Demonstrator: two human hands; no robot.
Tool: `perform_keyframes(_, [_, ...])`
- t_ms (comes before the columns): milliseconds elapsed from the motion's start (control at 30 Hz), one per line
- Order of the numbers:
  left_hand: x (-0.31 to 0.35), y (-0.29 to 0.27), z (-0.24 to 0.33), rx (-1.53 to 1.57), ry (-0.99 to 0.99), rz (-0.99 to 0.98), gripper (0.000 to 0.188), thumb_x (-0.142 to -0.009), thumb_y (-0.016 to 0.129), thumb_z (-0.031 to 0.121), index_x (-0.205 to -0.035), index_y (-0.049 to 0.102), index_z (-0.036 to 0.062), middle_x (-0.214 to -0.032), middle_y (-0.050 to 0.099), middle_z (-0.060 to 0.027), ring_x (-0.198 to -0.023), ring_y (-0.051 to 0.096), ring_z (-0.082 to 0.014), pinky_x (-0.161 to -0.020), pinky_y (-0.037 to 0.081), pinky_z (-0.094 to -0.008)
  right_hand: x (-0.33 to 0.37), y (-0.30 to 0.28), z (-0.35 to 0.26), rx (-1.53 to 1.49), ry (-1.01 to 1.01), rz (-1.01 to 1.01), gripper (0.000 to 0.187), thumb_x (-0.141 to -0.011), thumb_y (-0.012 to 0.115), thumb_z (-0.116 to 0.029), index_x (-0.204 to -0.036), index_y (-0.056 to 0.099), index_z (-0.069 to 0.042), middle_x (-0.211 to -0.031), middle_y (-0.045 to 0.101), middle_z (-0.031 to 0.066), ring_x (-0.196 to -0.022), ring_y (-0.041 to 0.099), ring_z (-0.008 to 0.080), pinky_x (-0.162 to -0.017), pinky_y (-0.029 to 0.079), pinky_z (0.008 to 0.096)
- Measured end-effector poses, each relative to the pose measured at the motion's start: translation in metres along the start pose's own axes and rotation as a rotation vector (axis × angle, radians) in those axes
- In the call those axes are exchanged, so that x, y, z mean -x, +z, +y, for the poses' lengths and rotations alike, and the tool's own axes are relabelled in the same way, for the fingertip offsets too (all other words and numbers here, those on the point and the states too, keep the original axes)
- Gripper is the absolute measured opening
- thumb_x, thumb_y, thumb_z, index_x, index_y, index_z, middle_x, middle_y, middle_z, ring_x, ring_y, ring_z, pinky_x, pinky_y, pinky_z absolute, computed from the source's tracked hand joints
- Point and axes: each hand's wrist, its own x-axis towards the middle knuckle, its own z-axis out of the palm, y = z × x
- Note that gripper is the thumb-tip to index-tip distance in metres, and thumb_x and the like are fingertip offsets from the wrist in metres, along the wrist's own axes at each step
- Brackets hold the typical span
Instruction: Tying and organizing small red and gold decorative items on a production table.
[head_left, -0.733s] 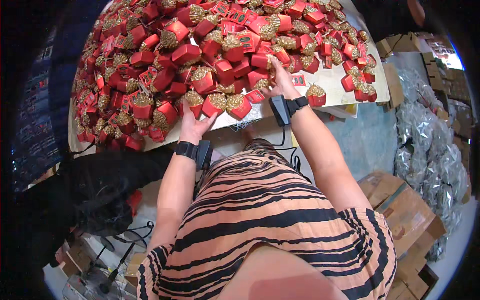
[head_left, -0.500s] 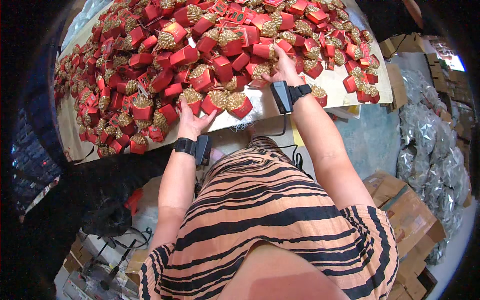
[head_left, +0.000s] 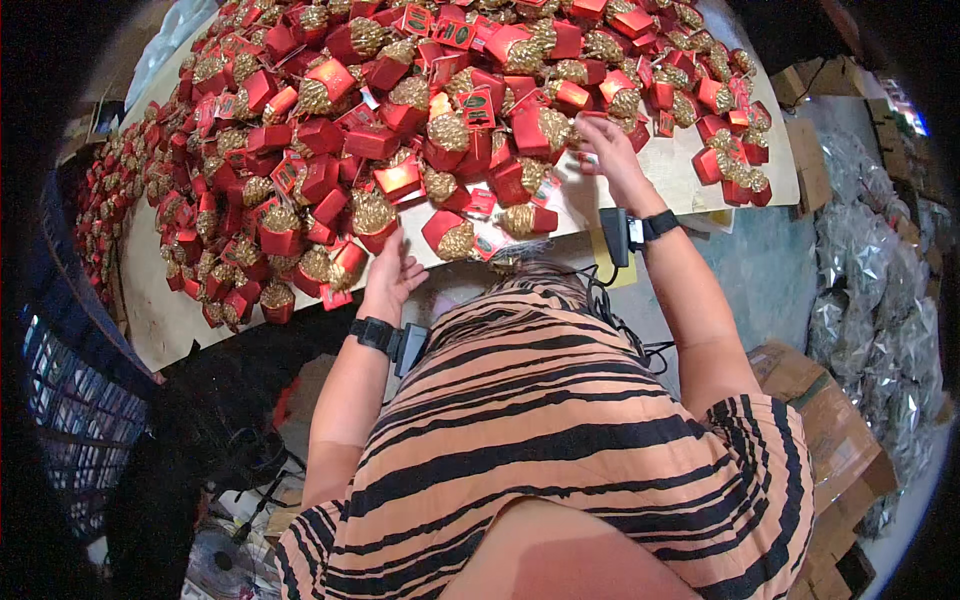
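A heap of small red box-shaped ornaments with knobbly gold tops covers the table. My left hand is at the table's near edge, fingers loosely extended and apart. Its fingertips are just beside a red and gold ornament, and I cannot tell if they touch it. My right hand hovers over the table to the right of the heap, fingers spread and nothing in them. Nearest to it is an ornament lying on its side. Between my hands, another ornament lies by the edge.
The pale tabletop shows at right, with a few ornaments grouped at its corner. Cardboard boxes and silvery wrapped bundles stand on the right. A fan is at lower left. Dark cables hang below the table edge.
My right hand has come away from an ornament and moved right. My left hand has come slightly nearer to me. Ornaments near the front edge have shifted, and the single one right of my hand is gone.
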Motion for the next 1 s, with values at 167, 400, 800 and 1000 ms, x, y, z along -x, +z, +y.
perform_keyframes(167, [0.001,0.033,-0.004,0.007,-0.155,-0.278,0.039,-0.088,0.055,0.035,-0.116,0.050,0.0077,-0.109,0.055,-0.0166,-0.100,0.055,-0.0410,-0.089,0.044,-0.0519,0.026,0.001,0.030,0.498,0.402,-0.492,0.065,-0.075,0.069,-0.045,-0.119,0.045,-0.002,-0.093,0.061,0.0095,-0.068,0.060,0.0146,-0.052,0.050,0.0279])
perform_keyframes(400, [0.005,0.087,-0.001,-0.111,-0.143,-0.228,0.039,-0.090,0.051,0.037,-0.117,0.050,0.0100,-0.104,0.062,-0.0128,-0.097,0.060,-0.0321,-0.087,0.047,-0.0471,0.025,0.046,0.062,0.186,0.351,-0.476,0.086,-0.065,0.080,-0.032,-0.130,0.031,-0.006,-0.105,0.058,0.0122,-0.071,0.062,0.0184,-0.044,0.052,0.0310])
perform_keyframes(800, [0.065,0.131,0.069,0.084,0.007,-0.619,0.061,-0.088,0.039,0.060,-0.132,0.042,0.0179,-0.124,0.053,-0.0101,-0.109,0.054,-0.0281,-0.087,0.042,-0.0580,0.008,0.034,-0.022,-0.095,0.248,-0.575,0.071,-0.078,0.071,-0.024,-0.133,0.032,-0.001,-0.109,0.059,0.0117,-0.095,0.060,0.0181,-0.079,0.051,0.0306])
perform_keyframes(1000, [0.111,0.174,0.135,-0.077,0.097,-0.519,0.066,-0.088,0.025,0.065,-0.131,0.042,0.0177,-0.126,0.053,-0.0077,-0.115,0.048,-0.0304,-0.097,0.029,-0.0604,-0.025,0.015,-0.067,-0.364,0.094,-0.681,0.049,-0.091,0.053,-0.031,-0.129,0.041,-0.003,-0.119,0.055,0.0101,-0.106,0.057,0.0182,-0.089,0.048,0.0312])
